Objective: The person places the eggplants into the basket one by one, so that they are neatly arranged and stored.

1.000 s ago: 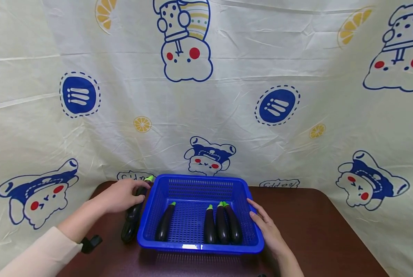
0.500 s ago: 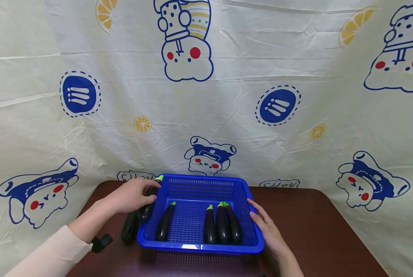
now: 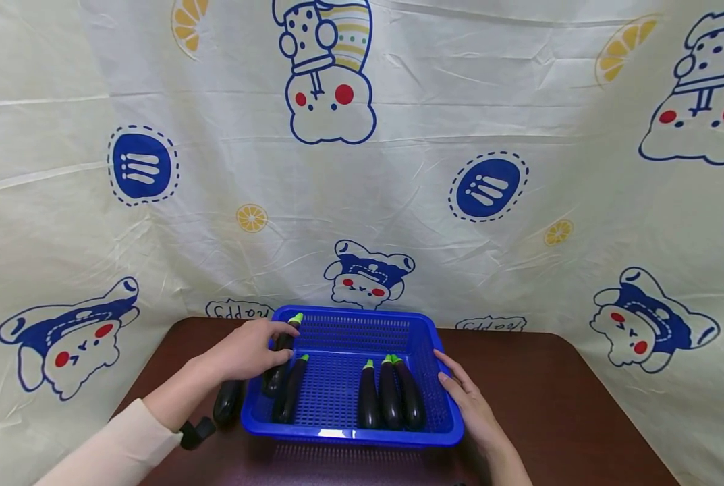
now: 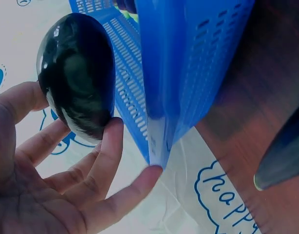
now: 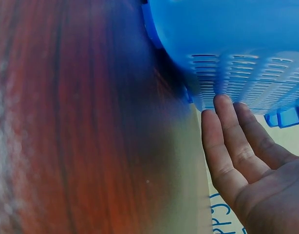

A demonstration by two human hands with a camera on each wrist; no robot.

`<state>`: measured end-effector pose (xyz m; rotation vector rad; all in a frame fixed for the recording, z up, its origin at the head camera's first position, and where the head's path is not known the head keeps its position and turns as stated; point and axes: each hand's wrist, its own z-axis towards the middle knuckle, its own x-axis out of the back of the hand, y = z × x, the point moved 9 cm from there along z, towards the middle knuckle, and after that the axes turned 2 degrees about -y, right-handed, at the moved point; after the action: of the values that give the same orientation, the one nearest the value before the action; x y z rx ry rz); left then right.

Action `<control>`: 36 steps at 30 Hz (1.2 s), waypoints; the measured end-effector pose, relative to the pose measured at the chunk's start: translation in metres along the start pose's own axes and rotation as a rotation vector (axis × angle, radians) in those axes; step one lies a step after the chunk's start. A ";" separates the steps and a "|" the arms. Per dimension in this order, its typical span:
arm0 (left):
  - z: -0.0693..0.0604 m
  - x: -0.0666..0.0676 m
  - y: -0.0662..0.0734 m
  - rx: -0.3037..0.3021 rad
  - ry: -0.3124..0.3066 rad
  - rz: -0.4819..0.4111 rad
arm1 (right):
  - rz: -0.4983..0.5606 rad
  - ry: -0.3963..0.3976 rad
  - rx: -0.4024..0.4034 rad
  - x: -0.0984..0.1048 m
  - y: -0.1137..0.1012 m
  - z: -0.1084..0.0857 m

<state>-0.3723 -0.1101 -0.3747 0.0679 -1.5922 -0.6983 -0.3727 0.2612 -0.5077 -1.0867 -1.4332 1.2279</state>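
Note:
My left hand [image 3: 249, 347] holds a dark eggplant [image 3: 274, 380] with a green stem end between thumb and fingers, over the left side of the blue basket [image 3: 352, 435]. In the left wrist view, the rounded end of that eggplant [image 4: 76, 78] faces the camera, and one fingertip meets the basket's rim [image 4: 161, 97]. The right hand [image 3: 476, 410] rests at the basket's right side; from the right wrist, its extended fingers [image 5: 222, 134] lie against the slotted outer wall [image 5: 242, 73]. Inside, one eggplant [image 3: 290, 395] lies at left and a group of three eggplants [image 3: 390, 398] at right.
Another eggplant [image 3: 227, 403] lies on the brown table [image 3: 538, 405] just left of the basket, partly hidden by the left hand. A printed white cloth [image 3: 410, 182] hangs behind the table. A black strap [image 3: 196, 432] sits at the left wrist.
My left hand has carried the eggplant rightward from the table beside the basket, across its left rim, to above the inside. The right hand and the basket have stayed put.

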 end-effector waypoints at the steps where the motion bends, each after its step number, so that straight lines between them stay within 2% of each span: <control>1: 0.000 -0.001 0.001 0.000 0.003 -0.004 | 0.003 -0.001 -0.001 0.000 0.000 0.000; 11: 0.003 -0.020 0.010 0.025 -0.027 -0.031 | 0.014 -0.004 0.005 -0.001 0.000 -0.001; 17: 0.002 -0.030 0.018 0.032 0.000 -0.024 | 0.006 -0.009 0.008 -0.001 -0.001 0.000; 22: 0.002 -0.038 0.022 0.069 0.027 0.016 | -0.002 -0.003 0.015 0.000 0.000 0.000; 28: 0.002 -0.049 0.019 0.128 0.049 0.017 | 0.001 0.001 0.013 0.000 0.001 0.000; 36: 0.000 -0.062 0.017 0.163 0.087 0.034 | 0.001 -0.014 0.012 -0.001 0.001 0.000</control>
<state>-0.3563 -0.0689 -0.4219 0.1885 -1.5602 -0.5318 -0.3720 0.2600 -0.5088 -1.0729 -1.4342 1.2454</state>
